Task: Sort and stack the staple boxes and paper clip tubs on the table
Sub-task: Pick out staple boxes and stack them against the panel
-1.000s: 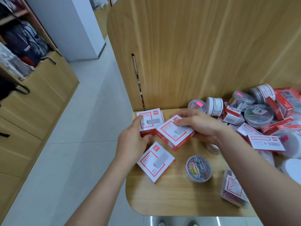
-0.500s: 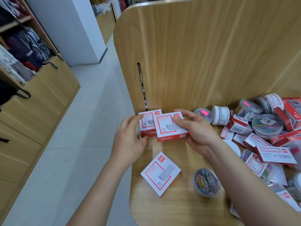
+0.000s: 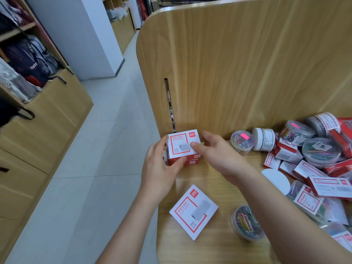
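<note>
So the second box has been landed. A second ago it was only being tipped up off the wood, half a second ago it was held overlapping its neighbour, and now the top staple box (image 3: 183,146) is sat squarely on the bottom staple box (image 3: 190,161), of which only a red strip can be seen. The little stack is parked in the far left corner of the table (image 3: 209,248), right up against the wooden partition (image 3: 238,73).

The top staple box is being gripped by the left hand (image 3: 162,168), fingers curled on its left side, thumb on the front edge. The right hand (image 3: 215,155) looks let go, fingers loosely straight, one fingertip touching the lid.

Task-wise, a two-high staple stack can probably be counted as started, maybe with a bit of squaring up left. A loose staple box (image 3: 193,211) is lying flat near the front edge, with a paper clip tub (image 3: 246,222) beside it, and the jumbled pile (image 3: 314,164) on the right hasn't been sorted yet, so plenty is left.
</note>
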